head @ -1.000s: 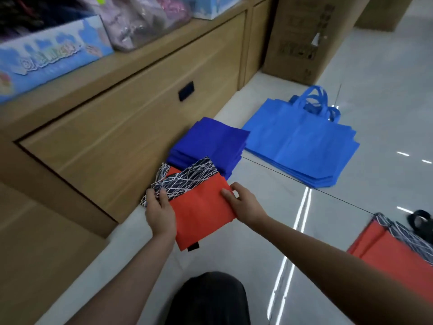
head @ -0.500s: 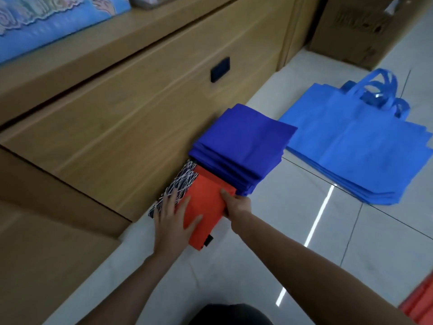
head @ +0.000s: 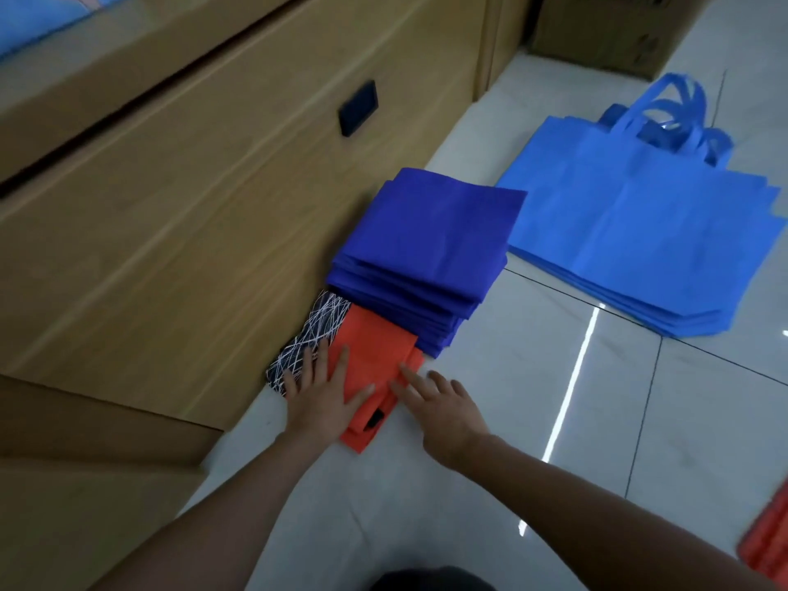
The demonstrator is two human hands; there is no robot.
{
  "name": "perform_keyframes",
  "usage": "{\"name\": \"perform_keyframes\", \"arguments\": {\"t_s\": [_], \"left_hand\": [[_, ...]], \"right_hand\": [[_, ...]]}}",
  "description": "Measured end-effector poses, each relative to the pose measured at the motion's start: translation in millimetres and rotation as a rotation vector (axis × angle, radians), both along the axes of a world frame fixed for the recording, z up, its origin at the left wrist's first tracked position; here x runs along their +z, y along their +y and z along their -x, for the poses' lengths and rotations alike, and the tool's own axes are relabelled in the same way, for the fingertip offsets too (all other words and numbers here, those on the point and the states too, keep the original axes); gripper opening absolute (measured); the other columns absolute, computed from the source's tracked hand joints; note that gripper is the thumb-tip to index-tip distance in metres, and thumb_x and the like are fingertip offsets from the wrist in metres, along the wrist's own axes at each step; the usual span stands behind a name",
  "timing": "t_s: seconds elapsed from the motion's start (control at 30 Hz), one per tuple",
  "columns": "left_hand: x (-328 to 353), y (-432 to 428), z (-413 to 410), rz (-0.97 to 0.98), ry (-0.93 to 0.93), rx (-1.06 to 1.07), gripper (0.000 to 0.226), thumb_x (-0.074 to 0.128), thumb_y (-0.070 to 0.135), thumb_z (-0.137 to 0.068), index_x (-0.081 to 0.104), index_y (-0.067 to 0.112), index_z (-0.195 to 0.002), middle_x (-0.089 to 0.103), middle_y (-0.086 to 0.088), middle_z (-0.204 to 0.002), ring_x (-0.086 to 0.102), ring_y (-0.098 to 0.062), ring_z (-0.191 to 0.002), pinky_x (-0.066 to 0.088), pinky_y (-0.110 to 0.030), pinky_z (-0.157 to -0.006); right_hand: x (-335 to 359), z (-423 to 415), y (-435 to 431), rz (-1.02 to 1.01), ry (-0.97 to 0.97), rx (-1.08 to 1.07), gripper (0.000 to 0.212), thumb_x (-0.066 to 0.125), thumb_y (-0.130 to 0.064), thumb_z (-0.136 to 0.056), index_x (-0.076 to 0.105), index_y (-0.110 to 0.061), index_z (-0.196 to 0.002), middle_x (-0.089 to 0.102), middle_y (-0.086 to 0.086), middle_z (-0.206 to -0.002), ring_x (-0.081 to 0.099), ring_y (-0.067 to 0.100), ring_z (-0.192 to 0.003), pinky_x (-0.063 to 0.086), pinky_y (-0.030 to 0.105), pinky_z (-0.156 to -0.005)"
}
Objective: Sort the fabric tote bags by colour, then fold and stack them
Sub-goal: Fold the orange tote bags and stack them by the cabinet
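Observation:
A folded orange tote bag [head: 375, 356] with a black band of white lines lies on the floor against the wooden cabinet. My left hand [head: 320, 398] presses flat on it with spread fingers. My right hand [head: 439, 405] touches its right edge with straight fingers. Just beyond it stands a stack of folded dark blue bags [head: 426, 253]. Further right, a pile of unfolded lighter blue tote bags [head: 639, 232] lies flat with handles pointing away.
A wooden cabinet [head: 192, 232] with a black recessed handle [head: 358, 107] runs along the left. A cardboard box [head: 605, 32] stands at the back. More orange fabric [head: 769, 543] shows at the right edge. Glossy tiled floor [head: 554, 420] lies between.
The orange bag went down onto the floor beside the dark blue stack. My left hand flattened on it and my right hand let go of its edge, fingers now straight.

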State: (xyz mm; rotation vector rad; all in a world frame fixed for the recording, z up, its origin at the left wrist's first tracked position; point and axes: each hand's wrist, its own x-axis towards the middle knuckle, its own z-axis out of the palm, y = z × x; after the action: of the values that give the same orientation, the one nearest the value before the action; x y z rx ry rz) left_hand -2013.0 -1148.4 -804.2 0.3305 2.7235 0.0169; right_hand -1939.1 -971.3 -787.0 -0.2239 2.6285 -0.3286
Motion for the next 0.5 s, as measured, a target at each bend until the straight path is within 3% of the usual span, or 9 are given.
{"name": "perform_keyframes", "arguments": {"t_s": [0.2, 0.27, 0.37, 0.5], "left_hand": [[18, 3, -15, 0.060, 0.075, -0.040, 0.070, 0.024, 0.061, -0.093, 0.016, 0.020, -0.149, 0.003, -0.011, -0.158, 0.001, -0.028, -0.144, 0.004, -0.053, -0.113], [28, 5, -20, 0.027, 0.140, -0.047, 0.069, 0.024, 0.060, -0.093, 0.033, 0.013, -0.143, 0.024, -0.016, -0.152, 0.020, -0.030, -0.141, 0.015, -0.053, -0.110], [44, 20, -33, -0.141, 0.296, -0.140, 0.060, 0.031, 0.053, -0.088, 0.062, 0.006, -0.111, 0.059, -0.016, -0.121, 0.056, -0.032, -0.112, 0.039, -0.053, -0.096], [59, 67, -60, -0.356, 0.320, -0.329, 0.025, 0.061, 0.028, -0.087, 0.065, 0.009, -0.102, 0.063, -0.008, -0.109, 0.062, -0.028, -0.094, 0.047, -0.044, -0.084]], "right_hand": [[17, 13, -8, -0.054, -0.076, -0.009, 0.072, 0.044, -0.013, -0.090, 0.010, -0.029, -0.151, -0.005, -0.003, -0.160, 0.022, 0.030, -0.138, 0.025, 0.040, -0.110], [28, 7, -8, 0.014, -0.042, -0.049, 0.071, 0.043, -0.010, -0.089, 0.013, -0.027, -0.151, -0.003, -0.001, -0.160, 0.024, 0.031, -0.137, 0.028, 0.041, -0.108], [47, -12, 1, 0.128, 0.053, -0.118, 0.071, 0.039, -0.005, -0.089, 0.012, -0.027, -0.151, 0.001, -0.001, -0.160, 0.028, 0.029, -0.134, 0.033, 0.040, -0.105], [63, -55, 35, 0.141, 0.080, -0.231, 0.067, 0.041, -0.006, -0.091, 0.015, -0.021, -0.151, 0.004, 0.000, -0.160, 0.030, 0.029, -0.135, 0.034, 0.039, -0.105]]}}
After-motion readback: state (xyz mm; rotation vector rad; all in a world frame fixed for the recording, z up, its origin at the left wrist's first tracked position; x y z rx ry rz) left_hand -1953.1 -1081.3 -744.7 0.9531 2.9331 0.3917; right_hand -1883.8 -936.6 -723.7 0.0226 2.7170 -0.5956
